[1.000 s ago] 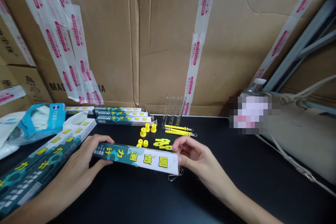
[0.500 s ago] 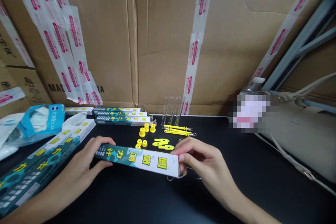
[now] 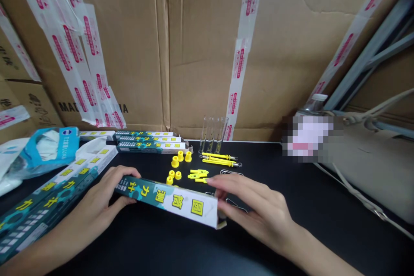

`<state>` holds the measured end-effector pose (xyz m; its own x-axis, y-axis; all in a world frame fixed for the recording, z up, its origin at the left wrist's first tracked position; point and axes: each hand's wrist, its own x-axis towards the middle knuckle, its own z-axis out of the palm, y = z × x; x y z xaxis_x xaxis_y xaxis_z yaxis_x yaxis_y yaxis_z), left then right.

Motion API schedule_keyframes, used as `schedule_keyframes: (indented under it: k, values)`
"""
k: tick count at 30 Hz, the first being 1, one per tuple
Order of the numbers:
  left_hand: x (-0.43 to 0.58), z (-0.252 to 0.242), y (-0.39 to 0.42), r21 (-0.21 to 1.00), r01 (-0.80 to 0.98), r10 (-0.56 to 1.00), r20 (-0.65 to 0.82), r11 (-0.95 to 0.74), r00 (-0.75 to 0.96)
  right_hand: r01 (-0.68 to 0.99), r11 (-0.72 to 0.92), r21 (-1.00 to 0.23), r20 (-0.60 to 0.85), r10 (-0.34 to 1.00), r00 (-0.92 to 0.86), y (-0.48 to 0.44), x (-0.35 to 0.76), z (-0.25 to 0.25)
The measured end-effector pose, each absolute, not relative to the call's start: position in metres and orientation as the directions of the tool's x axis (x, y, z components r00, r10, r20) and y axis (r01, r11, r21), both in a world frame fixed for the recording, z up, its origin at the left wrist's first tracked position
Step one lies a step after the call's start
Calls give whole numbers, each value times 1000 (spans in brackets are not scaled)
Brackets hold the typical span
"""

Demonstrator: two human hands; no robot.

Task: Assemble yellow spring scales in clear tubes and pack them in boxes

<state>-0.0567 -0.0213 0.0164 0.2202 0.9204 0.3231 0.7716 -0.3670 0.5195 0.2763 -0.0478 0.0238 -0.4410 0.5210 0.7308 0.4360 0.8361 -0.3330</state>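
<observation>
On my feed, both hands are working over a long teal-and-white box [image 3: 166,200] printed with yellow-tagged Chinese characters, which sits low on the black table [image 3: 323,194] and slants down to the right. A flap sticks out at its right end.

The left hand [image 3: 98,192] is closed around the box's left end, with the fingers over the top edge and the thumb underneath. The right hand [image 3: 258,209] is at the box's right end with its fingers extended and slightly spread. Its fingertips [image 3: 216,183] reach the top edge, but from this angle I cannot tell whether it is actually gripping.

Just beyond the box are yellow plastic caps [image 3: 175,167] and flat yellow pieces [image 3: 198,175]. Beyond its right half lie yellow rods with metal hooks [image 3: 220,159], with clear glass tubes [image 3: 211,134] standing farther back. Wire loops [image 3: 231,172] rest just past the right end.

Three similar boxes [image 3: 150,147] lie beyond the left end, and a longer row of them [image 3: 48,202] runs just left of it, beside a blue packet [image 3: 45,151]. Well beyond the box, a taped cardboard wall [image 3: 200,51] closes off the table. Far to its right, a blurred patch [image 3: 307,139] hides whatever is there.
</observation>
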Motion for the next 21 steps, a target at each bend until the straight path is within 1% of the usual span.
schedule_keyframes:
  k: [1,3,5,7,9,10,12,13,15,17,19,21]
  values:
    - [-58,16,-21,512,774,918,328,-372,224,450,855,-260,729,479,-489,-48,279,23]
    - [-59,14,-22,496,780,913,330,-382,238,457,871,-178,705,437,-559,-48,281,23]
    - [-60,13,-22,483,784,911,326,-391,254,465,868,-173,693,443,-569,-49,279,23]
    - [-60,13,-23,477,786,910,322,-394,261,494,842,-218,705,486,-517,-50,275,24]
    - [-59,13,-24,477,791,914,321,-382,247,525,797,-299,724,548,-419,-51,271,25]
    - [-58,13,-24,480,794,917,324,-373,235,531,768,-359,718,591,-368,-52,269,26]
    - [-58,13,-23,484,798,918,337,-359,208,507,695,-509,675,688,-266,-52,267,29]
    - [-58,12,-23,485,799,918,344,-355,199,468,652,-596,632,741,-228,-52,266,30]
    - [-60,11,-21,492,801,918,356,-341,172,330,550,-767,514,835,-196,-52,265,31]
    - [-61,10,-19,499,801,917,371,-331,148,142,446,-884,413,886,-209,-52,263,33]
    - [-61,10,-18,501,802,915,382,-325,132,-10,352,-936,345,910,-229,-52,262,34]
    - [-60,9,-18,500,805,917,377,-319,129,-89,291,-952,304,926,-224,-52,261,34]
